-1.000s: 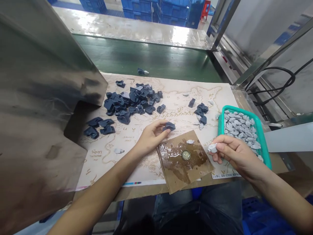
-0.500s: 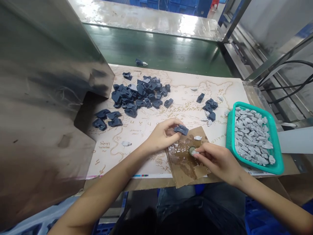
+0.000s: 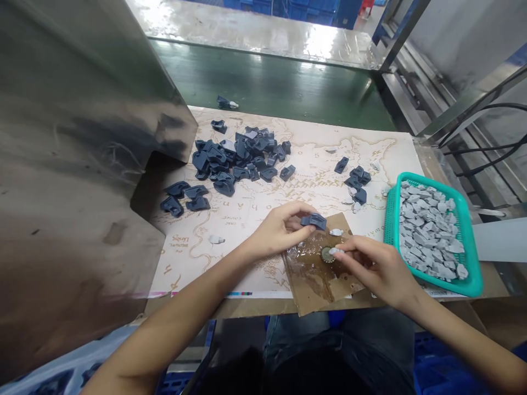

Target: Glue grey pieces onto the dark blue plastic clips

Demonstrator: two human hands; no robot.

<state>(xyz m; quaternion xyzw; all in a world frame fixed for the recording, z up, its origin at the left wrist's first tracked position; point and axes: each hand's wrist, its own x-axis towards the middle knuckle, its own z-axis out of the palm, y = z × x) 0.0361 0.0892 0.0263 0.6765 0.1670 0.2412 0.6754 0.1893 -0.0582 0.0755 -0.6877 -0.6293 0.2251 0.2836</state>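
Pale grey chip (image 3: 333, 250), pinched between the right hand (image 3: 373, 269)'s fingertips (image 3: 343, 245), sits against a round metal fitting (image 3: 326, 254) on a wet brown sheet (image 3: 307, 280), while the left hand (image 3: 280, 230) clenches a dark slate moulded piece (image 3: 313, 221) just beside it.

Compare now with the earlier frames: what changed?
The right hand moved left from beside the basket to the wet brown sheet, bringing its grey piece to the round disc. The left hand still holds the dark blue part; nothing was let go. The basket and dark pile stayed put.
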